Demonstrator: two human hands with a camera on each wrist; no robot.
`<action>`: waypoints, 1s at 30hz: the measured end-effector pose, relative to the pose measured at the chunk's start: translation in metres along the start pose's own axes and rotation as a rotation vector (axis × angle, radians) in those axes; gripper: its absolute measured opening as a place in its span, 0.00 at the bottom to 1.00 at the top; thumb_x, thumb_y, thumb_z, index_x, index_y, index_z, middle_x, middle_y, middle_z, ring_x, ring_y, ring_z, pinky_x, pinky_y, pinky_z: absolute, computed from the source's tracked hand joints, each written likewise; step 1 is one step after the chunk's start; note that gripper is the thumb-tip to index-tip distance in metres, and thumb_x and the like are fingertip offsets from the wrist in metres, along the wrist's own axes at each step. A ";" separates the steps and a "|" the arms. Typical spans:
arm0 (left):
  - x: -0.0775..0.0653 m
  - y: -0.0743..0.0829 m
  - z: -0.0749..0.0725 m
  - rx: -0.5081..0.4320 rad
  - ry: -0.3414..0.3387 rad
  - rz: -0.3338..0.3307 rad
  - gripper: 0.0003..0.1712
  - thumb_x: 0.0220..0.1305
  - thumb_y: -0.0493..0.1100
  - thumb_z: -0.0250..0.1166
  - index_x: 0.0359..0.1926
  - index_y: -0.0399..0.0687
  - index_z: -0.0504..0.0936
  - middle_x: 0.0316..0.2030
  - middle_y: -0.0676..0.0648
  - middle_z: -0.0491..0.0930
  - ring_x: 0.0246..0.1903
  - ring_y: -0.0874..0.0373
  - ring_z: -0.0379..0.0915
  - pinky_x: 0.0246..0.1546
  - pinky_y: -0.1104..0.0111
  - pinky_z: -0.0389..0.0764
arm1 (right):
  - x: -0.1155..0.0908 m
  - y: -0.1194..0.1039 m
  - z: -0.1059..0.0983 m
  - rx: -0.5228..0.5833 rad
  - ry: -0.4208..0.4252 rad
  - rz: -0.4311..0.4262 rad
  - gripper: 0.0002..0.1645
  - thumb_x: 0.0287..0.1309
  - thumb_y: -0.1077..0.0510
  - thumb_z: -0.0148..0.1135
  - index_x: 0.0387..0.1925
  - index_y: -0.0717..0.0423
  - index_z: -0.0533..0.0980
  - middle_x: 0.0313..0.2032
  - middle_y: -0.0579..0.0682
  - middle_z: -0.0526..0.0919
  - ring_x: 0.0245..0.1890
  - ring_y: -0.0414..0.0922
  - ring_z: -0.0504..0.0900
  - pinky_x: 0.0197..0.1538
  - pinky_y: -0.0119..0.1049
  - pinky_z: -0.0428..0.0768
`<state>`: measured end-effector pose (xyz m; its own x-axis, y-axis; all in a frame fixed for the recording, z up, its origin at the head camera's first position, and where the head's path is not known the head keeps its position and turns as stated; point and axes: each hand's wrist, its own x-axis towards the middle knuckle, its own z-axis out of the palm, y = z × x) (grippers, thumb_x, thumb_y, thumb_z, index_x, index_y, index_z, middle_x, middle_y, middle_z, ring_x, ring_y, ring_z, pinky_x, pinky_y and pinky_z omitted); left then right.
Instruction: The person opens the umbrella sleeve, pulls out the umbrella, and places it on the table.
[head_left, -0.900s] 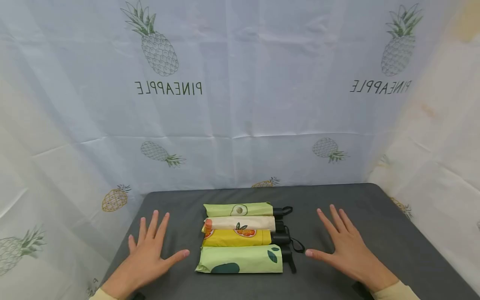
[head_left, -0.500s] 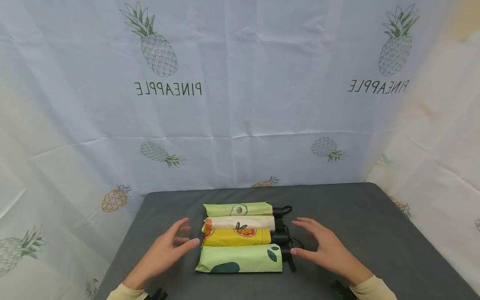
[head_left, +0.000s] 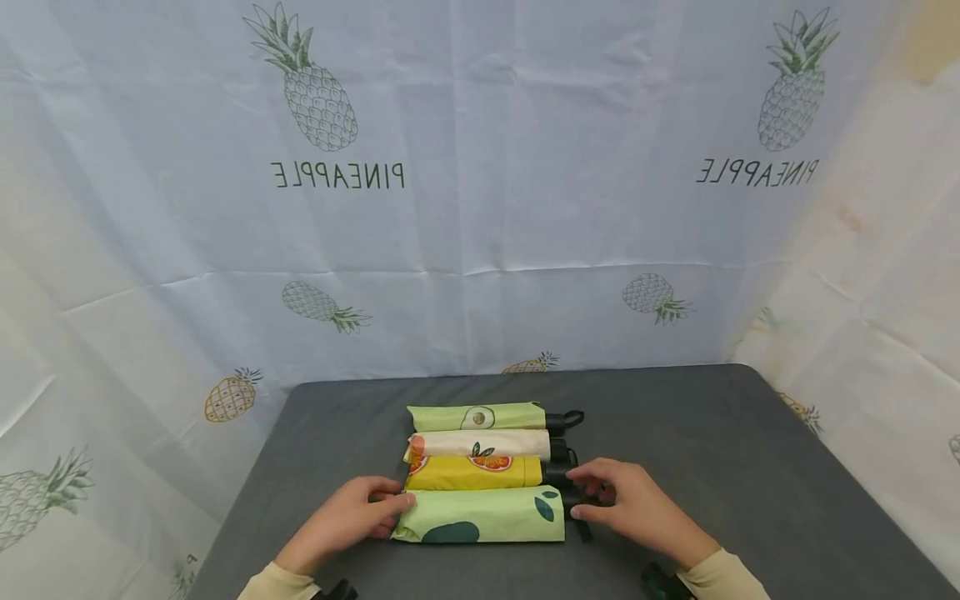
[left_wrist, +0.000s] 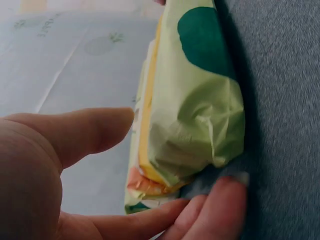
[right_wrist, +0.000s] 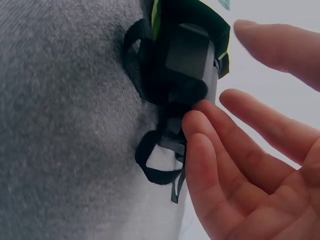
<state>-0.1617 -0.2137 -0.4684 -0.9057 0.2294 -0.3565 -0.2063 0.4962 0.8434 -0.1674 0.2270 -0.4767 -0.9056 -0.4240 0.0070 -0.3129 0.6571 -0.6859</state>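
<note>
Several folded umbrellas lie side by side in the head view, black handles to the right. Nearest is a light green umbrella with dark green patches (head_left: pixel 510 517); behind it come a yellow umbrella with orange slices (head_left: pixel 465 474), a cream umbrella (head_left: pixel 450 444) and a green avocado-print umbrella (head_left: pixel 438 418). My left hand (head_left: pixel 348 517) is at the left end of the nearest umbrella, thumb and fingers spread around its tip. At the other end, my right hand (head_left: pixel 637 508) has its fingertips close by the black handle (right_wrist: pixel 187 60), thumb apart from it.
The umbrellas lie on a dark grey table (head_left: pixel 675 417). A white curtain with pineapple prints (head_left: pixel 480 208) hangs behind it and along both sides. Black wrist straps (right_wrist: pixel 150 165) loop from the handles onto the tabletop.
Both hands have moved inward from either side, down to the ends of the nearest umbrella. Their widely spread fingers have drawn in and bent. The umbrellas stay in place.
</note>
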 end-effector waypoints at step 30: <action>-0.004 -0.005 0.007 -0.076 -0.155 0.040 0.24 0.63 0.37 0.77 0.55 0.29 0.80 0.43 0.43 0.86 0.38 0.56 0.82 0.41 0.64 0.86 | 0.001 0.000 0.015 0.007 -0.064 0.019 0.21 0.52 0.58 0.86 0.49 0.53 0.89 0.39 0.44 0.80 0.33 0.33 0.76 0.32 0.31 0.79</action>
<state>-0.1547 -0.2107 -0.4741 -0.8472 0.3769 -0.3744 -0.2034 0.4209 0.8840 -0.1639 0.2178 -0.4875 -0.8915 -0.4500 -0.0525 -0.2931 0.6612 -0.6906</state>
